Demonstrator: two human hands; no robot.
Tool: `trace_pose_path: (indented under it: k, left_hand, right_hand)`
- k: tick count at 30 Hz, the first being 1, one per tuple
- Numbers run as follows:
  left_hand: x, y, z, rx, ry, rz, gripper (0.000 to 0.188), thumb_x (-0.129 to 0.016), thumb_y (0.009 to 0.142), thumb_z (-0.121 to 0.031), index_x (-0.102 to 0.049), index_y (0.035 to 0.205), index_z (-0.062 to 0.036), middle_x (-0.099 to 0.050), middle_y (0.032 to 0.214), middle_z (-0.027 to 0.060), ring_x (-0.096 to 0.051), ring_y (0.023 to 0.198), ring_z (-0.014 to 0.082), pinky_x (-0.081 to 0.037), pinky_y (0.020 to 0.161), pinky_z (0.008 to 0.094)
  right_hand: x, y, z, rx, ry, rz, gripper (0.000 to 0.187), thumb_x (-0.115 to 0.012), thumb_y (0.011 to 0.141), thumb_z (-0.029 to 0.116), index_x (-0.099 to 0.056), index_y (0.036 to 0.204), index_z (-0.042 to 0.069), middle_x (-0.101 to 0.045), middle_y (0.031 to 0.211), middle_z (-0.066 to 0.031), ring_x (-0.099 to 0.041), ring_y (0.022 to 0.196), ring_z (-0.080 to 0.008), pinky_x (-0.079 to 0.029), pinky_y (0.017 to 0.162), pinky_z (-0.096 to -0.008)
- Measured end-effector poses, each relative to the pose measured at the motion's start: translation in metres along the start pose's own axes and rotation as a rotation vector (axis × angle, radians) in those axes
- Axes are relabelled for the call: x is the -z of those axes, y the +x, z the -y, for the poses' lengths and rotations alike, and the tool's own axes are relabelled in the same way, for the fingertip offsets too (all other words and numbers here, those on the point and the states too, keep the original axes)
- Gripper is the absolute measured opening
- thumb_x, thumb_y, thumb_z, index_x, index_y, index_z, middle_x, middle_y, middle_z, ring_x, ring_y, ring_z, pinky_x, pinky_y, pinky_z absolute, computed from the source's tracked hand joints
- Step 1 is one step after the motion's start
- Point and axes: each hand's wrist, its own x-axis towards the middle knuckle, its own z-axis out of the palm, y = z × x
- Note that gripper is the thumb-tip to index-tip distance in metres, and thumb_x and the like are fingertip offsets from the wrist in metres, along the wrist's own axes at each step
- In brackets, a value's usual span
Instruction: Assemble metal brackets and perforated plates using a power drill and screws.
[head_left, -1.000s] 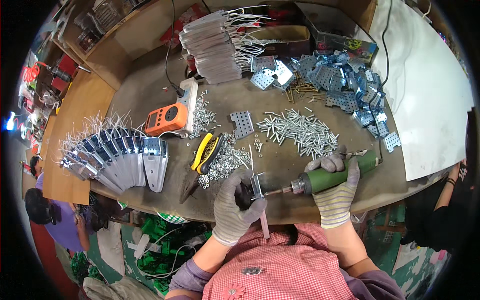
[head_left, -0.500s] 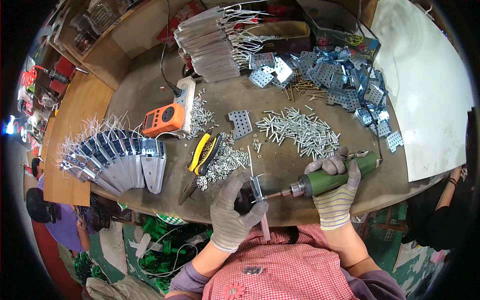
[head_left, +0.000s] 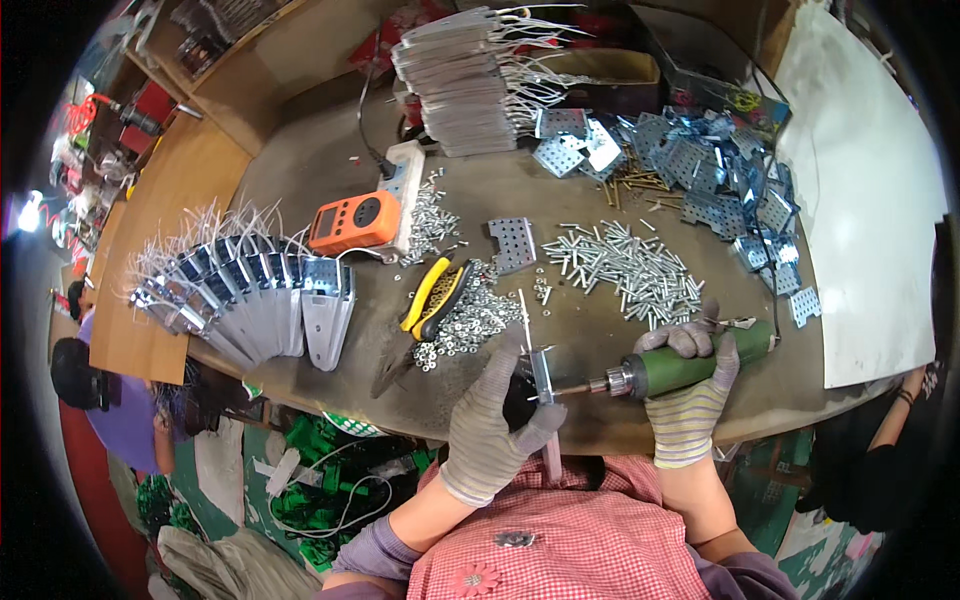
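My left hand (head_left: 495, 420), in a striped grey work glove, grips a narrow metal bracket (head_left: 542, 372) held upright at the near edge of the workbench. My gloved right hand (head_left: 688, 395) is wrapped round a green powered screwdriver (head_left: 690, 365). The screwdriver lies level, pointing left, and its bit touches the bracket from the right. A thin white wire rises from the top of the bracket. A heap of loose screws (head_left: 625, 265) lies just beyond my right hand. A pile of small nuts and washers (head_left: 462, 320) lies beyond my left hand.
Yellow-handled pliers (head_left: 432, 297), an orange meter (head_left: 355, 222) and a white power strip (head_left: 402, 185) lie mid-bench. A fan of finished wired metal units (head_left: 240, 300) sits left, a stack of them (head_left: 462, 80) at the back, perforated plates (head_left: 700, 170) right. Another person (head_left: 95, 395) is at far left.
My hands, the bracket and the screwdriver have stayed almost where they were; the view has shifted slightly.
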Motion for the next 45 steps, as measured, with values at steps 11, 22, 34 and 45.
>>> trace_pose_path:
  k: [11,22,34,45]
  left_hand:
    - [0.055,0.011,0.025,-0.199,1.032,-0.001,0.020,-0.066,0.078,-0.014,-0.070,0.097,-0.0090,-0.060,0.081,0.0118,-0.058,0.078,0.0292,-0.045,0.066,0.0436]
    - [0.061,0.036,0.017,-0.255,1.172,0.221,0.014,-0.063,0.075,-0.018,-0.068,0.087,-0.0124,-0.060,0.077,0.0043,-0.061,0.077,0.0247,-0.047,0.066,0.0388]
    - [0.059,0.046,0.016,-0.425,1.214,0.529,0.008,-0.062,0.072,-0.018,-0.062,0.075,-0.0108,-0.060,0.076,0.0037,-0.062,0.076,0.0227,-0.049,0.066,0.0364]
    - [0.031,0.011,0.019,0.200,-0.246,0.207,0.015,-0.067,0.073,0.001,-0.062,0.086,-0.0052,-0.065,0.076,0.0034,-0.064,0.070,0.0117,-0.051,0.063,0.0257]
  right_hand:
    - [0.002,0.001,0.001,0.021,-0.042,0.004,0.045,-0.063,0.090,0.029,-0.052,0.130,0.015,-0.036,0.075,0.0084,-0.043,0.074,-0.0071,-0.042,0.091,-0.0386]
    - [0.001,0.000,0.000,0.015,-0.051,0.019,0.043,-0.064,0.089,0.029,-0.053,0.129,0.016,-0.038,0.075,0.0085,-0.045,0.075,-0.0074,-0.043,0.092,-0.0393]
    - [0.002,0.000,0.002,0.003,-0.044,0.009,0.043,-0.064,0.089,0.028,-0.053,0.129,0.017,-0.040,0.076,0.0086,-0.046,0.076,-0.0075,-0.042,0.092,-0.0390]
    - [0.000,0.002,0.000,-0.001,-0.053,0.007,0.041,-0.064,0.089,0.027,-0.055,0.127,0.016,-0.036,0.074,0.0091,-0.044,0.074,-0.0066,-0.042,0.091,-0.0393]
